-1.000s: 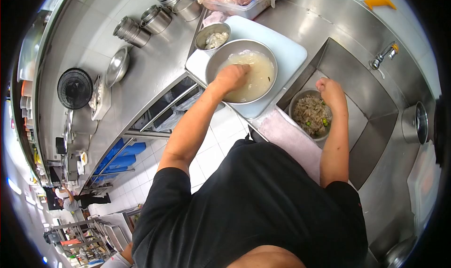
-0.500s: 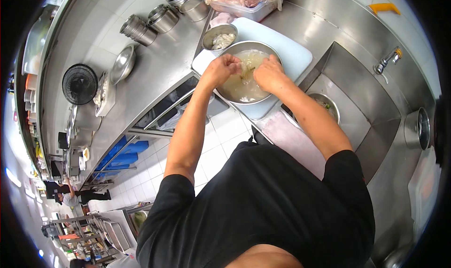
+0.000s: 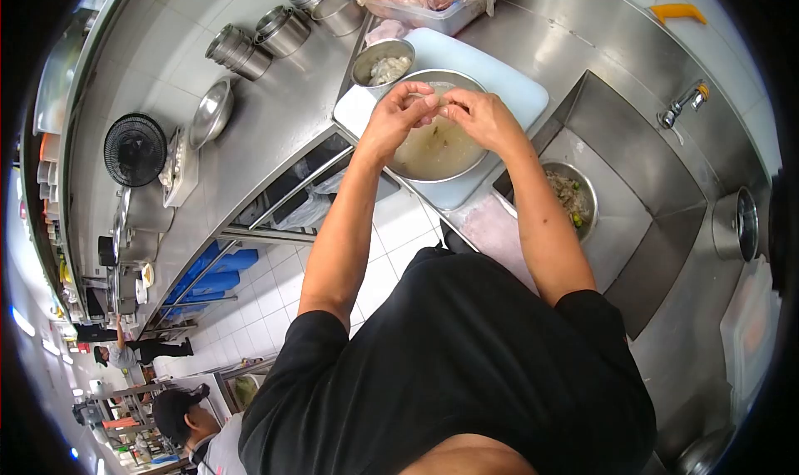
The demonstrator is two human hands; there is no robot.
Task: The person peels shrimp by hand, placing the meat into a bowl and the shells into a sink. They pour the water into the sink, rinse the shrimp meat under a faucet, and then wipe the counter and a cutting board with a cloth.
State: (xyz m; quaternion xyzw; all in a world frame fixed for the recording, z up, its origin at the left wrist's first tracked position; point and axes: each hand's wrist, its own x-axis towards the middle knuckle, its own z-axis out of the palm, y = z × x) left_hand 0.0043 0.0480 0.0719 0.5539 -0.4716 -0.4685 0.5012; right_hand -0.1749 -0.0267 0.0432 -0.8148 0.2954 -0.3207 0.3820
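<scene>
A large metal bowl (image 3: pixel 439 160) of cloudy, yellowish water stands on a pale blue board (image 3: pixel 518 99). Over its far part, my left hand (image 3: pixel 399 119) and my right hand (image 3: pixel 484 119) meet at the fingertips, both closed in a pinch. Whatever is between the fingers is too small to name. Small dark bits float in the water below. Beside my left hand is a smaller metal bowl (image 3: pixel 359 69) with pale, wet pieces (image 3: pixel 389 70) in it.
Right of the board is a steel sink (image 3: pixel 641 184), holding a bowl of scraps (image 3: pixel 568 196) under a tap (image 3: pixel 682 106). Bagged raw meat (image 3: pixel 429 0) sits in a tub at the back. A pink cloth (image 3: pixel 498 235) lies at the near edge. Another person (image 3: pixel 187 421) is at lower left.
My hands have risen from the water and come together, fingertips touching, toward the bowl's far side. A person with a dark cap has come into view at lower left.
</scene>
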